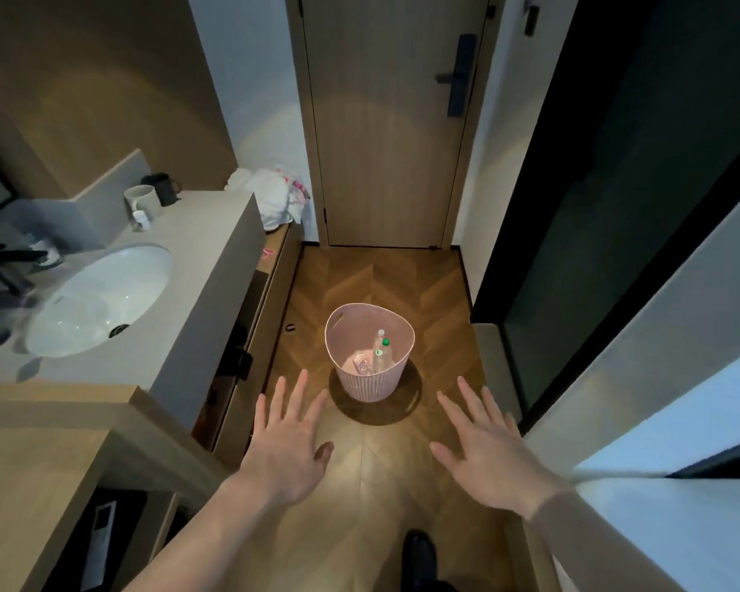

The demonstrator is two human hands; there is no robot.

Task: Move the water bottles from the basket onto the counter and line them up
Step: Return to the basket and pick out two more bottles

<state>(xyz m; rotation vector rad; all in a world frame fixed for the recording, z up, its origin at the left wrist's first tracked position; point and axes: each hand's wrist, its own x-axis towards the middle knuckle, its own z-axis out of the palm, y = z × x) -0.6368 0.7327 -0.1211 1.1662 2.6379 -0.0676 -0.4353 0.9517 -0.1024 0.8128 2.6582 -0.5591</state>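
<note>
Both hands out front, fingers spread, holding nothing: left hand, right hand. Pink basket on wood floor betw door and hands, clear bottles inside. Counter edge runs along left, bare floor around basket.

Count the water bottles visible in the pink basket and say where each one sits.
2 clearly: both green-capped bottles stand upright against the right side of the pink basket. Something clear lies at the bottom left, possibly a third bottle; others may be hidden.
</note>
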